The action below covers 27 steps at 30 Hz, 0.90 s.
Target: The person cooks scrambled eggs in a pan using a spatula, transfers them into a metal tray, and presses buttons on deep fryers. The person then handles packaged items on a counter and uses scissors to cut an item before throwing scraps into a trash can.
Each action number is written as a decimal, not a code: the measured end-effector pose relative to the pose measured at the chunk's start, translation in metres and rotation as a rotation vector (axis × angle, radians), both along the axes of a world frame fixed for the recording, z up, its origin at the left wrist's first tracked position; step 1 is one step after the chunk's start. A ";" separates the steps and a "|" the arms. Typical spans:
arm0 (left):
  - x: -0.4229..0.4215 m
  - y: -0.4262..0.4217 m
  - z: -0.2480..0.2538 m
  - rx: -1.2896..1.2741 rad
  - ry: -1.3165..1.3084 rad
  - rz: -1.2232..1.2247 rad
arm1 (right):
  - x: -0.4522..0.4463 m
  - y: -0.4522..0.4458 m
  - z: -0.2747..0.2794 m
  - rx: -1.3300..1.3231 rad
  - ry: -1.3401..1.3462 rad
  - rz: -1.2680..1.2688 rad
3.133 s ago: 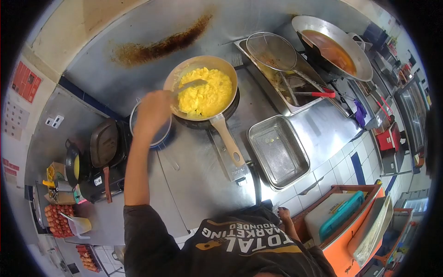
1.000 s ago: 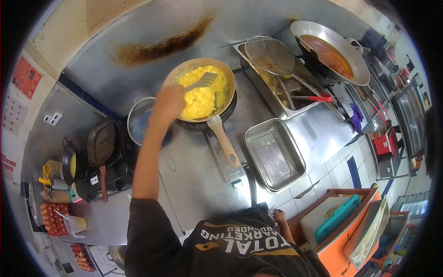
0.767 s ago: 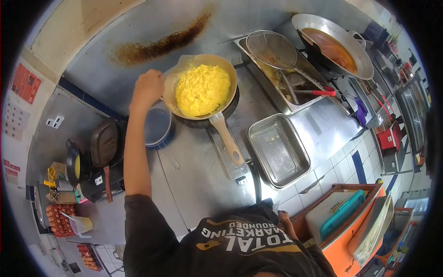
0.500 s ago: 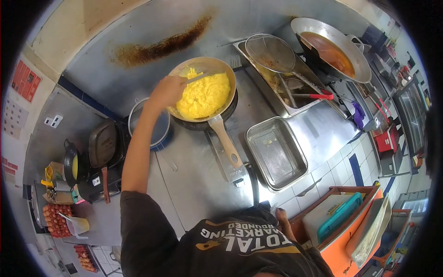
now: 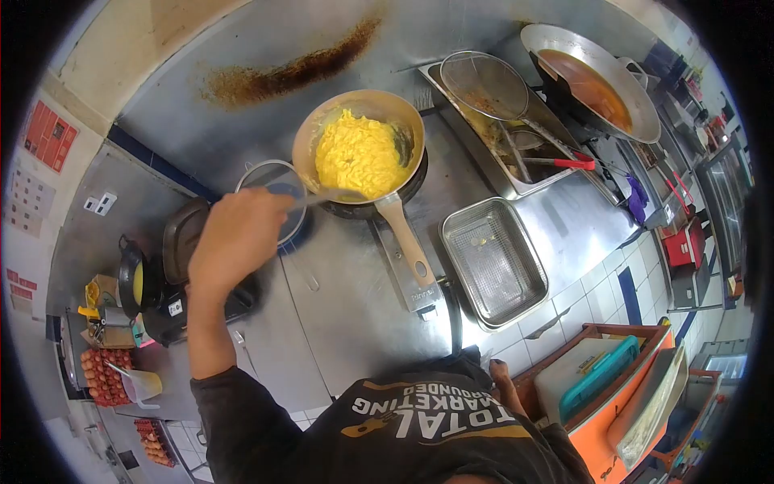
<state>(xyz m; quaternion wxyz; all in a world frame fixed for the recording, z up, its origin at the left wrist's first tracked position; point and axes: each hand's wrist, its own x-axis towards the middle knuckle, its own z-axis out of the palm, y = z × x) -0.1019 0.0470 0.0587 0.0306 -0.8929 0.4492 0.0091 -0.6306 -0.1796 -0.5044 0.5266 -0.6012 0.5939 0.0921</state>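
Note:
My left hand [image 5: 238, 234] is closed round the handle of a grey spatula [image 5: 326, 196]. The spatula's far end reaches over the near rim of a tan frying pan [image 5: 302, 157] and meets the food. Soft yellow scrambled egg [image 5: 359, 153] lies heaped in the pan, with bare dark surface showing at its right side. The pan stands on a burner, its beige handle [image 5: 403, 238] pointing towards me and untouched. My right hand [image 5: 500, 373] hangs low beside my body, near the counter edge; its fingers cannot be made out.
A rectangular wire basket [image 5: 495, 262] sits right of the pan handle. Behind it are a metal tray [image 5: 516, 192] with a round strainer [image 5: 484, 85] and red-handled tongs [image 5: 564, 161], and a wok [image 5: 653, 121] of brown liquid. Dark pans [image 5: 133, 278] and egg trays [image 5: 105, 379] are left.
My left hand has drawn back towards me and left with the spatula, from the pan's far side to its near rim. The egg is now gathered into a smaller heap. The camera view shifted slightly.

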 end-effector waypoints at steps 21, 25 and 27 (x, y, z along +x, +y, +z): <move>0.036 -0.048 -0.046 -0.326 0.011 0.051 | -0.025 0.008 -0.032 0.033 0.041 -0.103; 0.001 -0.030 -0.017 -0.216 0.098 0.004 | -0.024 0.003 -0.053 -0.044 0.089 0.135; -0.003 -0.037 -0.028 -0.138 0.107 -0.004 | -0.014 0.004 -0.041 -0.069 -0.025 0.035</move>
